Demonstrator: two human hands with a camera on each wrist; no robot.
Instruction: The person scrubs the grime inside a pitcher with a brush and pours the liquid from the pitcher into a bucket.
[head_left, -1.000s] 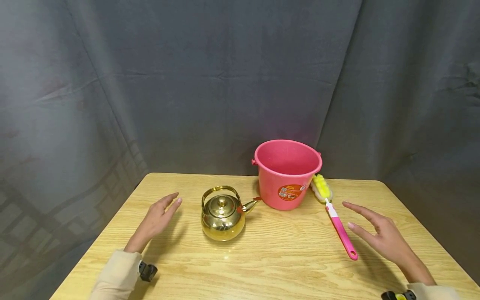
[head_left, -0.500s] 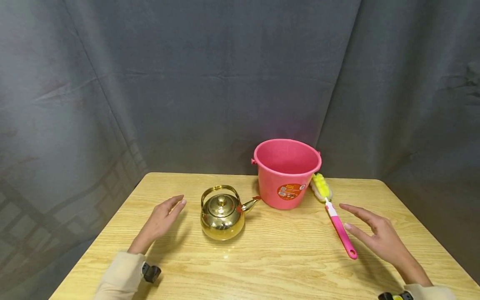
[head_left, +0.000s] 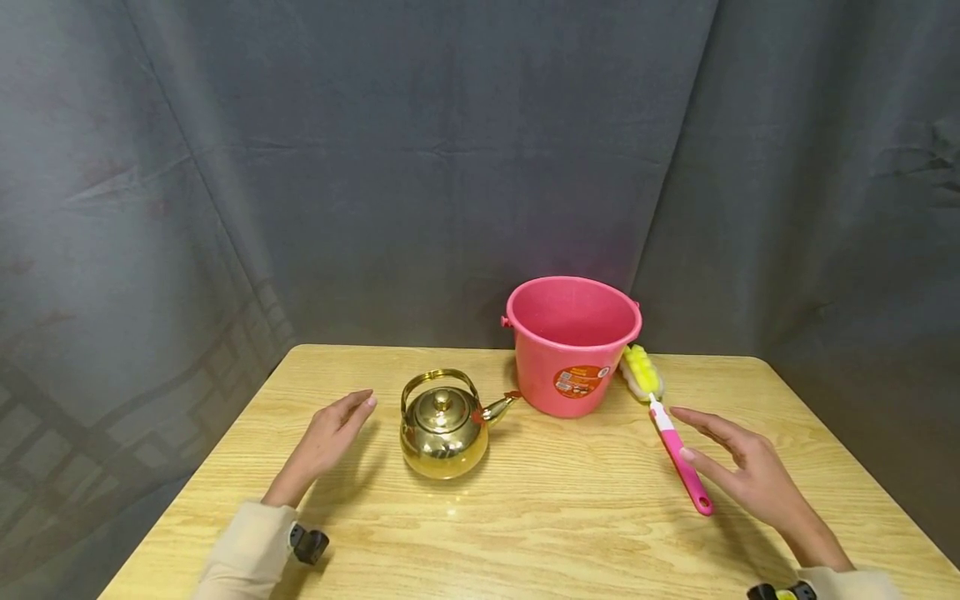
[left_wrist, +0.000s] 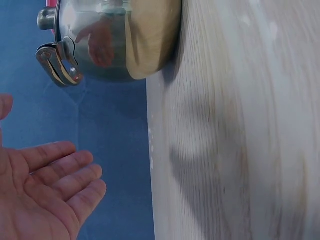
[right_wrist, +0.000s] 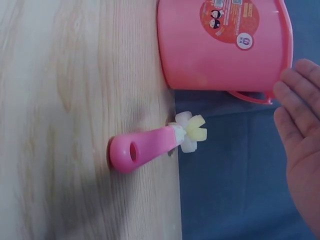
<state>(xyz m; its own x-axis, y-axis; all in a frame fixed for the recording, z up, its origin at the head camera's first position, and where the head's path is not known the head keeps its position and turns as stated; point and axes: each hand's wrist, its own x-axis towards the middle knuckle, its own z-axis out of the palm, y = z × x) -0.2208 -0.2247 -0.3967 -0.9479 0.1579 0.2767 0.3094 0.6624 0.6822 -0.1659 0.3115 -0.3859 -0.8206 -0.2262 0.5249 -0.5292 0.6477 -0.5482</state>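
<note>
A shiny gold kettle (head_left: 444,433) with a lid and a raised handle stands on the table, its spout toward the pink bucket (head_left: 558,379). Left of the kettle, my left hand (head_left: 324,446) hovers with fingers extended, holding nothing; the left wrist view shows its palm apart from the kettle (left_wrist: 115,40). My right hand (head_left: 742,475) hangs just right of a sponge brush (head_left: 681,462), fingers stretched out and nothing gripped. This brush has a yellow-and-white head and a pink handle (right_wrist: 145,146). Its head lies beside the bucket.
The wooden table (head_left: 525,533) has its far edge against a grey curtain (head_left: 450,167), which also hangs along both sides. A round orange label (head_left: 577,382) is on the bucket's front. A dark camera (head_left: 309,546) is strapped at my left wrist.
Both hands have drifted inward a little, the left toward the kettle and the right toward the brush handle. Kettle, bucket and brush stay in place on the table.
</note>
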